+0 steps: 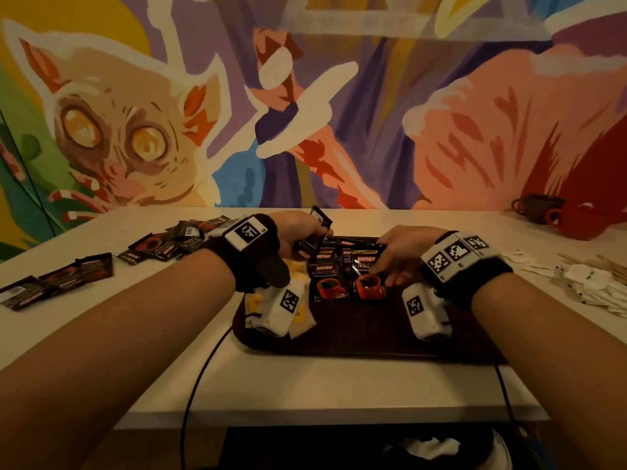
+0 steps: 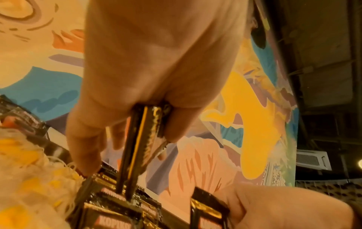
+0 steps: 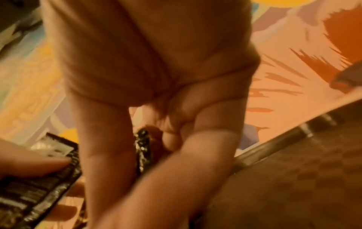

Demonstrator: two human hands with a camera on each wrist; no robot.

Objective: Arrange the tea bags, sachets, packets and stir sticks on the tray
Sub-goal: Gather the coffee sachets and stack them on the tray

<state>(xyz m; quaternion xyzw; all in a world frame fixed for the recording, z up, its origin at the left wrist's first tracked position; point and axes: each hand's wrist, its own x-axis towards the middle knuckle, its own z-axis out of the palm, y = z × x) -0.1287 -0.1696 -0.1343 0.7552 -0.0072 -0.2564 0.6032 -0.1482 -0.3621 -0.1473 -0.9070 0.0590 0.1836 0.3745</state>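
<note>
A dark tray (image 1: pixel 373 337) lies on the white table in front of me. Several black-and-red coffee packets (image 1: pixel 330 279) lie overlapping in its middle, and yellow tea bags (image 1: pixel 298 266) sit at its left end, partly hidden by my left wrist. My left hand (image 1: pixel 315 237) grips a small bunch of coffee packets (image 2: pixel 135 155) on edge above the tray's far side. My right hand (image 1: pixel 390 273) pinches the right-most coffee packet (image 1: pixel 368 276) on the tray; its edge (image 3: pixel 143 151) shows between thumb and curled fingers.
More loose coffee packets (image 1: pixel 159 245) are scattered on the table to the left, some near the left edge (image 1: pixel 57 281). White sachets (image 1: pixel 597 290) and wooden stir sticks (image 1: pixel 600 262) lie to the right. A dark mug (image 1: pixel 536 208) and a red mug (image 1: pixel 583 223) stand back right.
</note>
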